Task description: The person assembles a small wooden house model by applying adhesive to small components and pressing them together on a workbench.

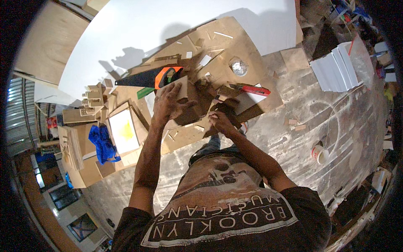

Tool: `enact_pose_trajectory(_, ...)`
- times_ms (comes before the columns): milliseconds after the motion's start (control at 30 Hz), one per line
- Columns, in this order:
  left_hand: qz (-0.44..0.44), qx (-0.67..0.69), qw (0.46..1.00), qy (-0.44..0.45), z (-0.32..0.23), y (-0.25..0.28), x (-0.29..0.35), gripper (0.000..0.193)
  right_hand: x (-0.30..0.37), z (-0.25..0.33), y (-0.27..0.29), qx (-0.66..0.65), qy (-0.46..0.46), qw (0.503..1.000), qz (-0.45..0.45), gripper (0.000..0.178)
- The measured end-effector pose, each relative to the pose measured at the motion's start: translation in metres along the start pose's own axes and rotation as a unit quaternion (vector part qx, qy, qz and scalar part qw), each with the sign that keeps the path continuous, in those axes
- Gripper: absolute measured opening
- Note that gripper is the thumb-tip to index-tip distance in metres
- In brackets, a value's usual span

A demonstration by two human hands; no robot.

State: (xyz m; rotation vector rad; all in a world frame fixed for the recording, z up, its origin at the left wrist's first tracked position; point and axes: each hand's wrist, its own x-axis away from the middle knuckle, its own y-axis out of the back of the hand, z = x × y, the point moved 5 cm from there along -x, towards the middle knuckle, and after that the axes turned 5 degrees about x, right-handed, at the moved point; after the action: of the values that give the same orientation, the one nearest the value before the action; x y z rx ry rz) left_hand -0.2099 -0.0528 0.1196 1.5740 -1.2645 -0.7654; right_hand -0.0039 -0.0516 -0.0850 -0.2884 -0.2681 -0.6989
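My left hand (168, 103) lies with fingers spread on a brown wooden box-like piece (191, 107) on the worktable. To its right, my right hand (221, 122) is closed at the table's near edge; what its fingers hold is lost in shadow. Just beyond the left hand rests a handsaw with a black blade (136, 79) and an orange-and-black handle. A red utility knife (257, 89) lies beyond and to the right of my right hand. Part of a green strip (145, 93) shows left of the left hand.
Wood offcuts (95, 98) and a blue bag-like bundle (101, 143) occupy the table's left side, near a white panel with a yellow patch (124, 131). A shiny silvery round thing (239, 67) sits at the far right. White sheets (336, 69) and a white cup (321, 156) are on the floor.
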Motion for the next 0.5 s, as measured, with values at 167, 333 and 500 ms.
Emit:
enact_pose_trajectory(167,0.074,-0.037,0.995,-0.059,0.018,0.005,0.002,0.085,-0.010,-0.002,0.001,0.078,0.067,0.995,0.008,0.027)
enact_pose_trajectory(333,0.121,-0.033,0.982,-0.144,0.042,0.010,-0.001,0.088,-0.010,-0.011,-0.005,0.040,0.041,0.998,-0.021,0.024)
enact_pose_trajectory(500,0.138,0.049,0.977,-0.152,0.045,0.010,-0.010,0.088,-0.009,0.000,0.001,0.092,0.045,0.995,0.017,0.022)
